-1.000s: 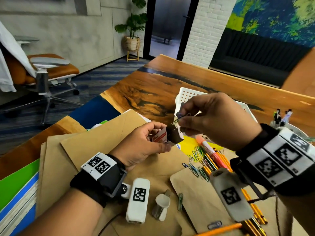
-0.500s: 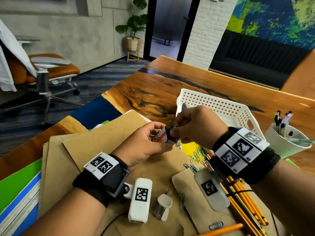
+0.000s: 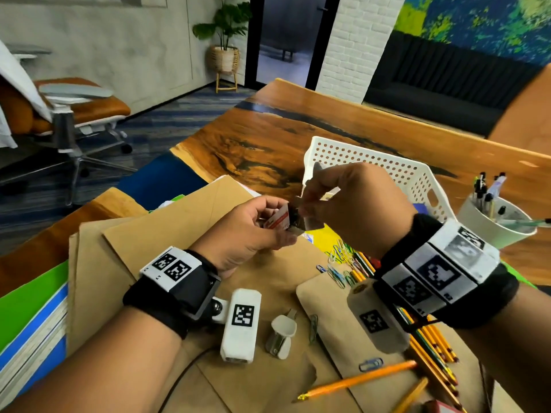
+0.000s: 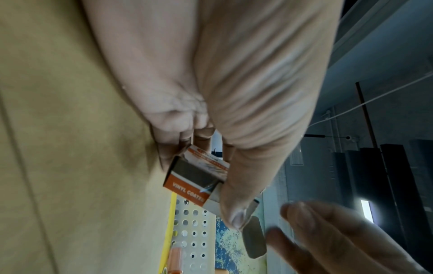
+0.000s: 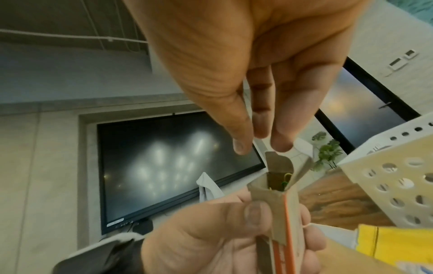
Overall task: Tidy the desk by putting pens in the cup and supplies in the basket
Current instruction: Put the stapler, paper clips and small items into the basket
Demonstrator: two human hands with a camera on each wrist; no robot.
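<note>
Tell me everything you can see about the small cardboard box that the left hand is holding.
The paper clip box is small, of thin cardboard, orange and white outside and grey-brown inside, printed "VINYL COATE...". The left hand grips it between thumb and fingers, above the brown envelopes. Its end facing the right hand is open, flaps spread, with a few coloured clips visible inside in the right wrist view. The right hand's fingertips hover just above the opening, holding nothing.

Small orange-and-white paper-clip box (image 3: 278, 220), end flaps open, held above the desk in left hand (image 3: 247, 231); a few coloured clips show inside. Loose paper clips (image 3: 338, 265) scattered on a brown envelope. Pencils (image 3: 429, 338) lie beside them. White perforated basket (image 3: 396, 171) behind. White cup (image 3: 492, 225) upright, holding pens (image 3: 484, 193).
</note>
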